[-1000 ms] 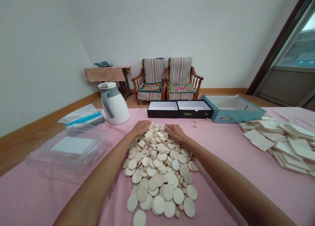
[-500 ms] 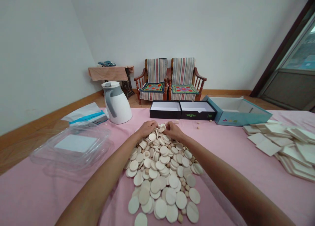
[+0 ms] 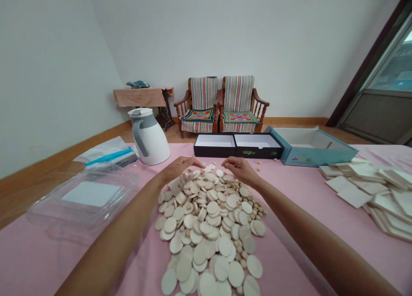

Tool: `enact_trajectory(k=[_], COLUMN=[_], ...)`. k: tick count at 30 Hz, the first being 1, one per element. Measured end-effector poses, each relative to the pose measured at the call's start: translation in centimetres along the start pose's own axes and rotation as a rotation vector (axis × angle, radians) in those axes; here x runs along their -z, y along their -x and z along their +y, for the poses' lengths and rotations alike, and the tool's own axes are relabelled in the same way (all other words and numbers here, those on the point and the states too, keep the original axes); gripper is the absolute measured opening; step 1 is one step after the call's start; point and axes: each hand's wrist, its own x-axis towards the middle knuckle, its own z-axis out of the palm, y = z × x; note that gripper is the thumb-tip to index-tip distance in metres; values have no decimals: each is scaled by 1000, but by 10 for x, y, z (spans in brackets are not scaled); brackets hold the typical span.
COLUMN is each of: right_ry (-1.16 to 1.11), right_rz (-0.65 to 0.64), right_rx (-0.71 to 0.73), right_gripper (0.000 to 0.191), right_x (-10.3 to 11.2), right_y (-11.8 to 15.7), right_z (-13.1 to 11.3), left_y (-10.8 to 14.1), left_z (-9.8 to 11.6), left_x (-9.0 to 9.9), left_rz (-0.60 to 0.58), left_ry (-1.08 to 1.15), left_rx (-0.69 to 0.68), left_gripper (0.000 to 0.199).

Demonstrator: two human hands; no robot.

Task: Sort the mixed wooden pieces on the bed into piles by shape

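Pile of wooden discs sat at center, small wooden balls mixed in toward 2 o'clock. Left hand at 11, right hand at 1, apart, both palms down, fingers loosely bent; couldn't tell if either pinched a piece. Step looked like working the pile's far edge by hand. Further contact would probably call for low, light fingers, since discs overlapped and balls could roll. Black boxes lay at 12, jug at 11.
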Motion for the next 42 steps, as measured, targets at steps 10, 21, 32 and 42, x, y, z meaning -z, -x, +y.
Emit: enact_trajectory(k=[10,21,32,42], right_ry=[311,-16,127,292], right_rz=[-50,-157,34,27], right_rx=[-267,188,-129,-36], right_gripper=[26,33,20,36], right_x=[-47,-8,55,16], right_y=[-29,37,74,42], right_z=[12,-16,46,54], left_y=[-74,-24,51,47], left_z=[-31,32,88,73], left_x=[-45,-65,-117,-146], left_rz=[-18,-117,136,175], left_ry=[-196,-334,-626,-698], left_rx=[95,-128,-384,-424], left_gripper=[32,58,39,32])
